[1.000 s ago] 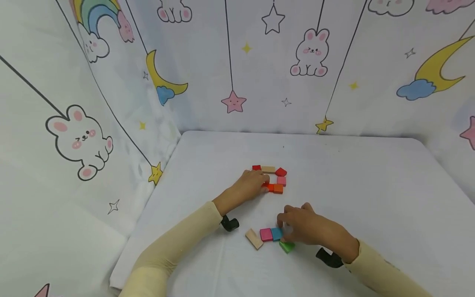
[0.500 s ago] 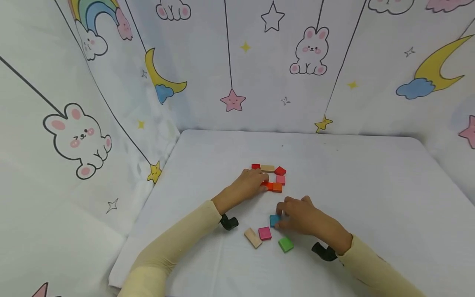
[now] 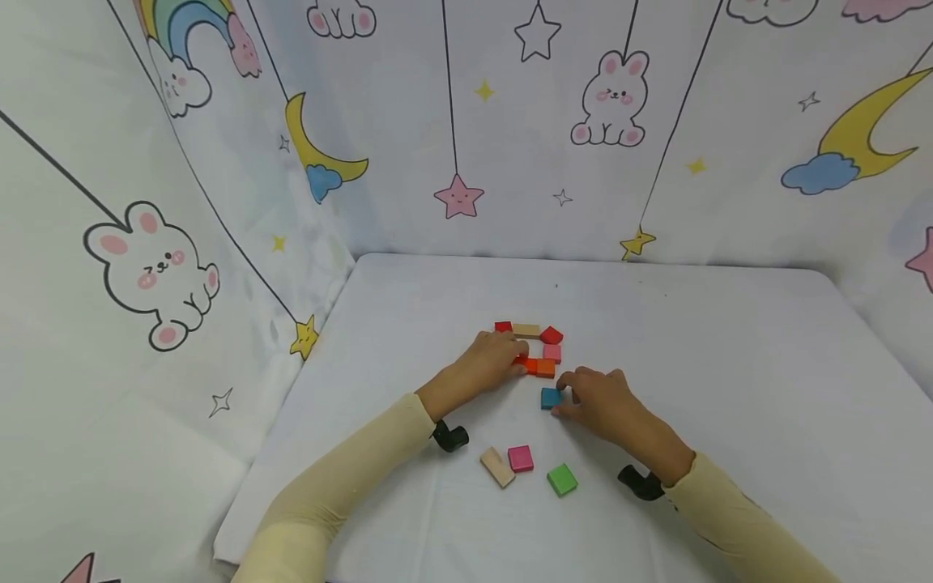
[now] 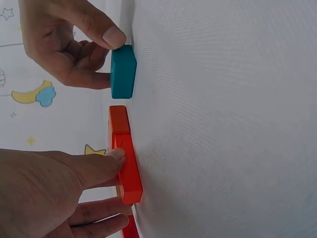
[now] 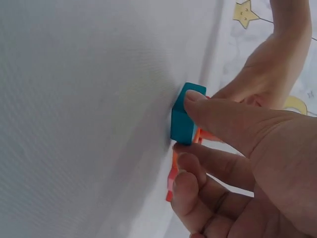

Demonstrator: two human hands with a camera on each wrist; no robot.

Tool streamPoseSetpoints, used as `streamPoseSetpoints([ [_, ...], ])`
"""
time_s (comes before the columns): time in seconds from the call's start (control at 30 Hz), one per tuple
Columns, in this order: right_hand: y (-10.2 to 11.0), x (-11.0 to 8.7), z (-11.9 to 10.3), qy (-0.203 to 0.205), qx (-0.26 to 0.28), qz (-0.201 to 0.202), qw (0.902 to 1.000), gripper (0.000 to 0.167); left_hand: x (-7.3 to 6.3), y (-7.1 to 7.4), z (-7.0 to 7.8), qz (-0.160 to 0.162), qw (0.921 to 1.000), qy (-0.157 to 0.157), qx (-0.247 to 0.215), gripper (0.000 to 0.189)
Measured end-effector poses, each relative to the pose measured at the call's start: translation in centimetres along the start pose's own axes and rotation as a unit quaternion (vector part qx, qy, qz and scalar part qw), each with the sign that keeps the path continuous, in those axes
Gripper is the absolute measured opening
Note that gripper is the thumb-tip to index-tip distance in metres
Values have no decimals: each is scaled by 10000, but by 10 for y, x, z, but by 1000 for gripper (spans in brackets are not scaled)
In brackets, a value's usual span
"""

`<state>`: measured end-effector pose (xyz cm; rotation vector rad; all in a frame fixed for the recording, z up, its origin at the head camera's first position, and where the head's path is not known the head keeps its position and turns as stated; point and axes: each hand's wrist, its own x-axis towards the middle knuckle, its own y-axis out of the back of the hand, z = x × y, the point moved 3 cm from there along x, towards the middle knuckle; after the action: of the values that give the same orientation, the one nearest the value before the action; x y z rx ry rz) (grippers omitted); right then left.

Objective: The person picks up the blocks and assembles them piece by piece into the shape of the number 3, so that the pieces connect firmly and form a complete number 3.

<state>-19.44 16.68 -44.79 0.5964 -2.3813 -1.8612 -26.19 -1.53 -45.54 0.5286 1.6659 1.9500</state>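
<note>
My left hand (image 3: 487, 362) is at the row of coloured blocks, thumb and fingers around a red-orange block (image 4: 131, 173). Against its end lies an orange block (image 3: 545, 368). Between thumb and fingers my right hand (image 3: 607, 405) pinches a teal block (image 5: 183, 123), just on the near side of the orange block. The left wrist view shows a narrow gap between the teal and orange blocks. Beyond the left hand, a red block (image 3: 503, 326), a plain wooden block (image 3: 526, 331), a red angular block (image 3: 551, 335) and a pink block (image 3: 551, 353) form a bent line.
Nearer on the white tabletop (image 3: 714, 389) lie a plain wooden block (image 3: 497, 468), a dark pink block (image 3: 521, 458) and a green block (image 3: 562, 479). Black devices (image 3: 450, 437) sit at both wrists. A printed white curtain (image 3: 408, 121) surrounds the table.
The right hand has slid the teal block away from beside the dark pink one, forward to just short of the orange block. The left hand stays in place.
</note>
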Motion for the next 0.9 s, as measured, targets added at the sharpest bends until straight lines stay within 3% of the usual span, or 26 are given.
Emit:
streamPoseSetpoints([
  [0.9, 0, 13, 13, -75, 217, 246, 9994, 49, 0, 0, -1, 10, 10000, 8, 8, 29],
])
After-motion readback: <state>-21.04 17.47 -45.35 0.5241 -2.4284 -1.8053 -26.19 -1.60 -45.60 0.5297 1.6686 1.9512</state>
